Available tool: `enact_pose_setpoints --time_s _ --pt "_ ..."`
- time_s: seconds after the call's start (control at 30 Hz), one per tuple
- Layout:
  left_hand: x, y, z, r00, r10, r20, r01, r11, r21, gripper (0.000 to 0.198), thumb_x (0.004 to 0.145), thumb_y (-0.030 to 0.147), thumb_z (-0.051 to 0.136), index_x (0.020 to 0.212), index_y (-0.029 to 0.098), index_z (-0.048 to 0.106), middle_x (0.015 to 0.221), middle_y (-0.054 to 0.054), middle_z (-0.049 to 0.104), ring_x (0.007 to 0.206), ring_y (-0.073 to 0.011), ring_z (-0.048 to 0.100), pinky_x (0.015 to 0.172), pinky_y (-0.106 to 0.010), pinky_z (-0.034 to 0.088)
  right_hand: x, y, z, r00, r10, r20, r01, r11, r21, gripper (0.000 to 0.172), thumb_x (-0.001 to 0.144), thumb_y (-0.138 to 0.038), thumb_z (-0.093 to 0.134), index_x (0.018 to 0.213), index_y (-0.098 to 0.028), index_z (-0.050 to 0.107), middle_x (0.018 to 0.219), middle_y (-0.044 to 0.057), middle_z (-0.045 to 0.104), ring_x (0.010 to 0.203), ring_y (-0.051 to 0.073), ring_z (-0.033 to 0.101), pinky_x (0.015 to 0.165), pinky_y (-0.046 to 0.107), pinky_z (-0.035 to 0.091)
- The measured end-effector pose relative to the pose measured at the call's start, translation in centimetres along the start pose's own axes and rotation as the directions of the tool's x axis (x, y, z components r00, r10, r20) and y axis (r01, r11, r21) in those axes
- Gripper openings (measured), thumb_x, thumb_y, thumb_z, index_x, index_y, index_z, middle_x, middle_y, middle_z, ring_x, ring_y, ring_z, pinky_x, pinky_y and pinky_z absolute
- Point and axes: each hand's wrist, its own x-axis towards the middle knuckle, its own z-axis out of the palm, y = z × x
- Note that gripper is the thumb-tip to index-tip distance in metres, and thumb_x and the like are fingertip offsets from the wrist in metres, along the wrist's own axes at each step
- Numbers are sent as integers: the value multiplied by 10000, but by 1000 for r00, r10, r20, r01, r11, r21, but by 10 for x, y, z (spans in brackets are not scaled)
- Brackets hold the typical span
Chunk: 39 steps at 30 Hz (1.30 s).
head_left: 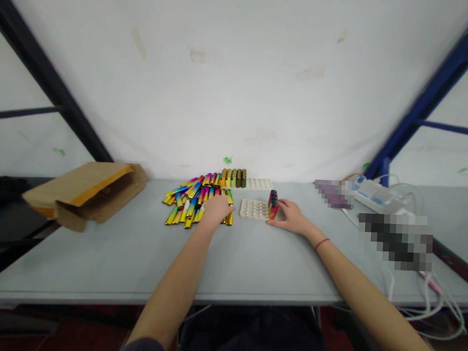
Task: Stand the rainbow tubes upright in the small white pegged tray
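My left hand (216,210) is over the right part of a loose pile of shiny, multicoloured lighter-like sticks (186,202). Its fingers are curled down and partly hidden, so what they hold cannot be made out. A cream tray with rows of round holes (252,209) lies to its right. Along the tray's right edge stands a short row of red-and-orange sticks with dark tops (273,204). My right hand (291,217) is around this row from the right, thumb at the near end and fingertips at the far side.
Behind, by the wall, a block of upright gold and green sticks (234,178) stands beside a second cream tray (260,184). An open brown cardboard package (89,190) lies left. Right are a white power strip (372,197), cables and blurred items. Metal posts flank the table (253,264).
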Motion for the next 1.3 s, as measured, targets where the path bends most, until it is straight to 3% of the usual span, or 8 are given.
enact_pose_setpoints --time_s 0.1,0.23,0.4,0.5,0.6,0.77,1.07,1.3 --pt "-4 6 2 999 14 48 -24 978 208 342 853 458 665 1025 178 761 1120 -198 759 1182 -351 678 947 -404 522 0 0 0 1000 6 -1 -6 1000 -11 802 794 -715 716 1343 -136 629 1361 223 626 1259 397 589 1090 544 439" --pt "-12 15 8 993 91 72 -104 971 215 311 884 380 624 1067 168 759 1166 -208 754 1182 -347 685 919 -382 533 0 0 0 1000 6 3 -6 1000 -14 808 791 -713 722 1350 -138 628 1368 224 620 1271 399 581 1093 537 438" --pt "-3 16 14 989 82 -121 -106 974 -200 253 959 349 527 938 158 692 1048 -179 756 1108 -314 707 901 -364 535 1 1 1 1000 6 3 -6 1000 -6 823 791 -720 720 1355 -128 627 1373 230 617 1277 400 579 1102 538 432" --pt "9 17 20 995 23 -93 -84 679 -729 184 980 365 515 980 196 588 952 -75 712 851 -207 736 759 -303 567 1 2 2 1000 -5 -12 5 1000 3 811 790 -731 714 1351 -152 632 1360 217 629 1271 398 584 1094 542 437" --pt "15 20 28 997 57 54 33 316 -948 200 972 426 542 1009 233 502 847 21 630 521 -95 608 539 -232 509 1 3 3 1000 -22 -20 23 1000 11 800 795 -739 702 1350 -166 634 1352 210 635 1260 396 590 1086 548 440" --pt "18 21 38 994 104 19 -7 241 -971 270 914 447 647 945 228 492 658 91 491 376 -34 375 388 -160 276 1 2 2 1000 -15 -10 15 1000 11 802 795 -723 712 1348 -148 633 1358 222 633 1263 400 590 1092 557 437" --pt "9 27 39 984 151 -95 -123 183 -975 356 848 486 718 922 219 495 671 71 552 423 -51 487 438 -177 366 1 0 0 1000 -8 5 8 1000 -4 788 798 -694 729 1338 -127 635 1363 230 631 1260 397 596 1094 546 446" --pt "7 33 34 996 58 65 63 46 -997 539 968 646 350 641 222 405 445 85 245 351 -62 210 377 -199 154 0 1 -1 1000 -14 -7 14 1000 9 768 802 -693 722 1337 -148 638 1353 225 638 1253 406 598 1089 570 447"
